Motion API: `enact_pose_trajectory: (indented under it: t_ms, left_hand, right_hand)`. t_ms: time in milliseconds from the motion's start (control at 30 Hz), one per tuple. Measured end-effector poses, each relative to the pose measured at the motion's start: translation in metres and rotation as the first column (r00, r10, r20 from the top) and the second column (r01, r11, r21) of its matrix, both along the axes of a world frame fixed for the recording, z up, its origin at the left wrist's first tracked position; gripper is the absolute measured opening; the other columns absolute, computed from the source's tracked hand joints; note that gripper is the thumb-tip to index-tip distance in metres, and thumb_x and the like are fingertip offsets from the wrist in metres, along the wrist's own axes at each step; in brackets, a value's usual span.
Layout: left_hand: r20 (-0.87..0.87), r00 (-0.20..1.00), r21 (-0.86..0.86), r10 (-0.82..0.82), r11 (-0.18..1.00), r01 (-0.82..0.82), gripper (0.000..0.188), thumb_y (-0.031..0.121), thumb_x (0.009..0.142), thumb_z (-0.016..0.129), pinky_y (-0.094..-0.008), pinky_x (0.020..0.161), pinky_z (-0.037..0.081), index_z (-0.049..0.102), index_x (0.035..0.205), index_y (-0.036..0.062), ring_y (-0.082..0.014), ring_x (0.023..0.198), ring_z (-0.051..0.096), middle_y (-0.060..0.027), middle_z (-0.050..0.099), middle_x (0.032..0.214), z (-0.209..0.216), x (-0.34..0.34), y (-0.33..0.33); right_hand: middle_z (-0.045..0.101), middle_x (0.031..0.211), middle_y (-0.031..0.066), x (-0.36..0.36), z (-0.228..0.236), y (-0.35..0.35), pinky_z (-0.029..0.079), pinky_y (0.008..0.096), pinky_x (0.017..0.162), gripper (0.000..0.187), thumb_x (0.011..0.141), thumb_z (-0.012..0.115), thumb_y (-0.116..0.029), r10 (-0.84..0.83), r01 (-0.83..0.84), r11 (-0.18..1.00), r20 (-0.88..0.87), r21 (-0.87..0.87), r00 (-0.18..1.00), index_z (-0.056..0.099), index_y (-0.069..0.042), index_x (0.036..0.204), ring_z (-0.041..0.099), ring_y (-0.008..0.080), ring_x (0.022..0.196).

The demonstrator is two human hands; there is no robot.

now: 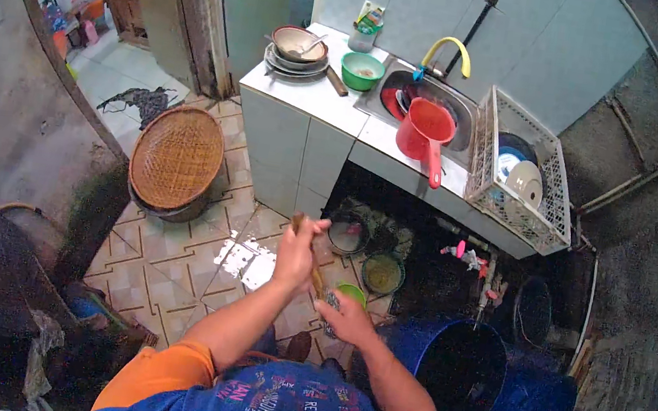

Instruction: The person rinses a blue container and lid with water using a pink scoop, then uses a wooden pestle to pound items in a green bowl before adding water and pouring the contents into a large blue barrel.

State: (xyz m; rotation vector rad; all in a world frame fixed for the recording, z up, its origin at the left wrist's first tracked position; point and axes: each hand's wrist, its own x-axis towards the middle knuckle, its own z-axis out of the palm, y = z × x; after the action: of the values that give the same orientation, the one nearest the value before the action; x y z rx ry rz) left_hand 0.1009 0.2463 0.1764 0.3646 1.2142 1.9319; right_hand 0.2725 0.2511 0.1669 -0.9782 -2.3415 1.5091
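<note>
My left hand [297, 254] is closed round the upper end of a long brown wooden stick-like utensil [317, 279], which slants down to the right. Closer to my body, my right hand [347, 319] grips its lower part. A grey, mesh-like scrubber [333, 301] shows at the right fingers, pressed against the wood. What shape the utensil's ends have is hidden by my hands. Below them on the floor, a bright green bowl [353, 294] is partly covered by the right hand.
Ahead is a white counter with stacked dishes [296, 58], a green basin [362, 71], a sink [463, 145], a red dipper [426, 128] and a dish crate [524, 172]. Beneath stand a pot [348, 234] and bucket [383, 273]. A woven tray [177, 157] lies left; a blue barrel [463, 364] right.
</note>
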Motion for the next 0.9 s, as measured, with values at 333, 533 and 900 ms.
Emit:
enact_pose_trajectory:
  t_ms: [333,533,900]
  left_hand:
    - [0.257,0.966,0.172,-0.032,0.985,-0.013,0.035,0.041,0.099,0.046,-0.0465,0.091,0.052,0.047,0.088,0.0077,-0.0271,0.102,0.061,-0.0132,0.059,0.101,-0.005,-0.088,0.028]
    - [0.216,0.951,0.097,-0.22,0.974,0.204,0.065,0.056,0.097,0.037,-0.0449,0.094,0.046,0.027,0.148,0.016,-0.0286,0.121,0.049,-0.0159,0.04,0.141,-0.017,-0.127,0.048]
    - [0.353,0.905,-0.401,-0.238,0.835,0.377,0.058,0.055,0.099,0.033,-0.0363,0.082,0.049,0.043,0.135,0.011,-0.0228,0.107,0.056,-0.0098,0.054,0.125,-0.146,-0.12,-0.073]
  right_hand:
    - [0.065,0.083,0.003,-0.039,-0.017,0.022,0.049,0.0288,0.063,0.031,0.097,0.054,-0.034,-0.065,0.012,0.795,-0.065,-0.607,0.996,0.06,-0.004,0.098,0.06,0.0112,0.069]
    - [0.064,0.081,0.004,-0.086,-0.024,0.044,0.049,0.0274,0.06,0.03,0.097,0.053,-0.034,-0.263,0.114,0.707,-0.11,-0.698,0.959,0.059,-0.005,0.096,0.058,0.0117,0.064]
    - [0.061,0.072,0.0041,-0.176,-0.04,0.231,0.045,0.0279,0.05,0.031,0.096,0.054,-0.038,-0.807,0.535,0.547,-0.234,-0.644,0.543,0.055,-0.009,0.087,0.054,0.0129,0.055]
